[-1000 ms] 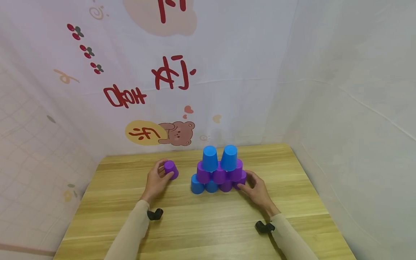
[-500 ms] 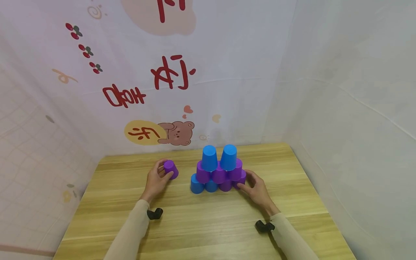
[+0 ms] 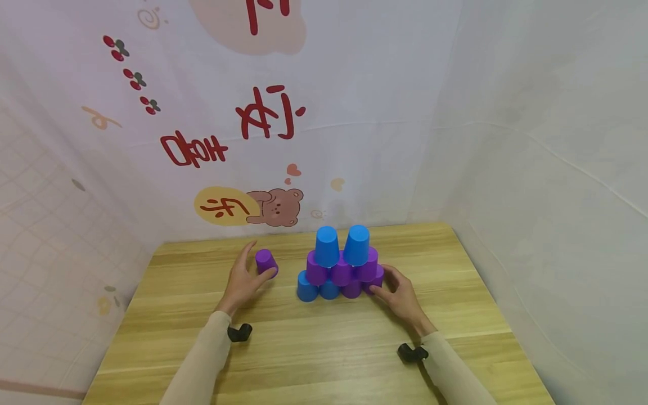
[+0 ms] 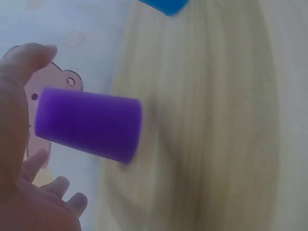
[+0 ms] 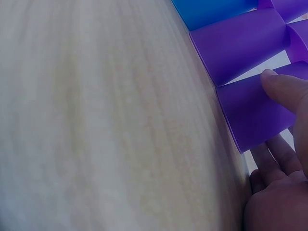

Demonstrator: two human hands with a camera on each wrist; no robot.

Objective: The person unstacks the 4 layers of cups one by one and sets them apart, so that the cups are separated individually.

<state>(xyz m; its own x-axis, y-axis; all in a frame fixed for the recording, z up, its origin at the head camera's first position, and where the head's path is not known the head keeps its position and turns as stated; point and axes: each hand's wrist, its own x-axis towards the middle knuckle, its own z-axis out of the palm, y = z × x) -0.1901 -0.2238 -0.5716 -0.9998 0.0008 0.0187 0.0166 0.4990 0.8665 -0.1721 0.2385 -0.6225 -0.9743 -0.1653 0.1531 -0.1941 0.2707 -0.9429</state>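
A lone purple cup [image 3: 264, 260] stands upside down on the left of the table. Around it, my left hand [image 3: 242, 286] has its thumb and fingers spread; in the left wrist view a gap shows between the fingers and the purple cup [image 4: 89, 124]. To the right rises a cup pyramid: blue and purple cups at the bottom, three purple cups [image 3: 341, 272] in the middle, two blue cups [image 3: 327, 246] on top. My right hand [image 3: 403, 298] holds the bottom row's rightmost purple cup [image 3: 377, 277], thumb on its near side, fingers behind, partly hidden.
The wooden table [image 3: 314, 354] meets a printed white cloth wall [image 3: 385, 169] at the back. Another cloth wall [image 3: 557, 197] borders the right side. Black wrist mounts [image 3: 412, 353] sit on both sleeves.
My left hand has let go of the lone purple cup, its fingers spreading away from it. The right hand and the pyramid stay as they were.
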